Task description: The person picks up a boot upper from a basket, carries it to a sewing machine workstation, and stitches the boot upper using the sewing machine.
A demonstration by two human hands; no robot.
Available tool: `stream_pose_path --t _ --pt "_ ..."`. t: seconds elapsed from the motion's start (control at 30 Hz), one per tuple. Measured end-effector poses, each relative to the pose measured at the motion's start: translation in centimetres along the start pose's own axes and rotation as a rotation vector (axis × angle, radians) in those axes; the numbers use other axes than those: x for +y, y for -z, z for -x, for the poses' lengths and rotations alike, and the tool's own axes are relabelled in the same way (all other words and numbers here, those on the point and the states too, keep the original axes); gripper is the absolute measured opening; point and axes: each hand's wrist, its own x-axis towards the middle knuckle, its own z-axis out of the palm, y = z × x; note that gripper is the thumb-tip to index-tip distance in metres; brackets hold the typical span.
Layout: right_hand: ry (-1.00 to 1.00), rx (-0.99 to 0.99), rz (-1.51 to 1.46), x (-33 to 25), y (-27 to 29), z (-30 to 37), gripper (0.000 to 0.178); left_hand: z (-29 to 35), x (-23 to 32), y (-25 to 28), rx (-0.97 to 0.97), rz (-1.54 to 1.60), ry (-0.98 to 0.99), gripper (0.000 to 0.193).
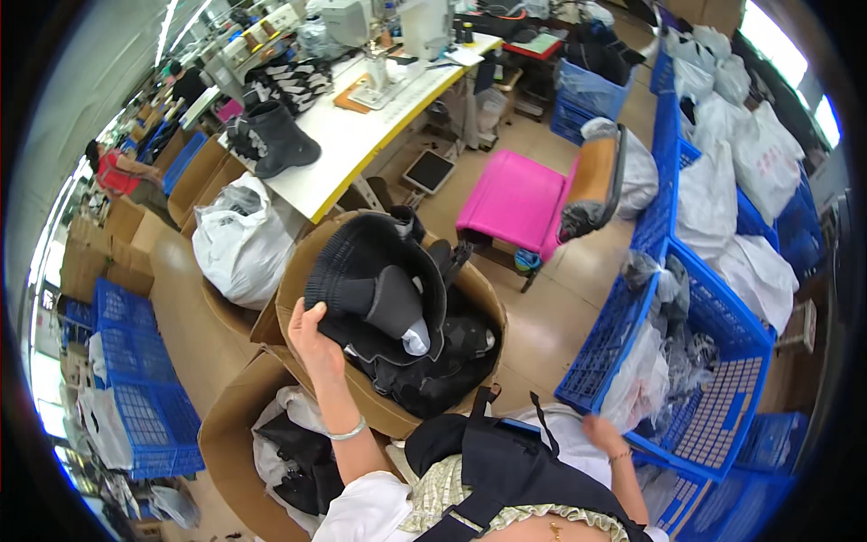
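Note:
My left hand (316, 341) grips the rim of a black boot upper (368, 262) with a ribbed cuff, thumb and fingers closed on its edge. The upper is tilted so its wide opening shows, with grey lining and a small silvery patch inside. It is held over a cardboard box (495, 312) holding more black boot pieces (442, 370). Low on the right, my right hand (605, 436) is beside the corner of a blue plastic crate (713, 406) with clear bags in it; its fingers are too small and unclear to read.
A white sewing table (348, 135) with yellow edging bears black boots (275, 140) and a sewing machine (375, 77). A pink chair (519, 203) stands beyond the box. Blue crates with white bags (709, 190) line the right. Another box (230, 443) stands near left; a person (126, 176) is farther off.

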Motion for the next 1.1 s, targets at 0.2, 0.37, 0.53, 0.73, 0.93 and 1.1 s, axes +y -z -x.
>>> stream_pose_path --t 0.2,0.37,0.53,0.73,0.93,1.1 --pt "0.275 0.528 -0.235 -3.7 14.4 -14.5 0.02 -2.4 -1.0 -3.1 0.086 -0.299 -0.089 0.006" --pt "0.06 0.595 -0.67 -4.1 20.9 -22.0 0.041 -2.7 -2.1 -5.4 0.211 -0.436 -0.102 0.006" --pt "-0.124 0.675 -0.701 -3.0 27.6 -35.3 0.051 -1.5 -3.7 -8.0 0.276 -0.371 -0.172 0.003" --pt "0.015 0.817 -0.933 -6.3 31.1 -45.7 0.035 1.7 -6.7 -14.1 0.562 -0.163 -0.288 0.016" --pt "0.024 0.711 -0.873 -1.5 35.3 -51.5 0.023 -0.3 -8.8 -18.0 0.514 -0.164 -0.231 0.048" --pt "0.022 0.772 -0.633 4.1 43.7 -58.1 0.017 -4.9 -10.5 -20.4 0.638 -0.192 -0.25 0.039"
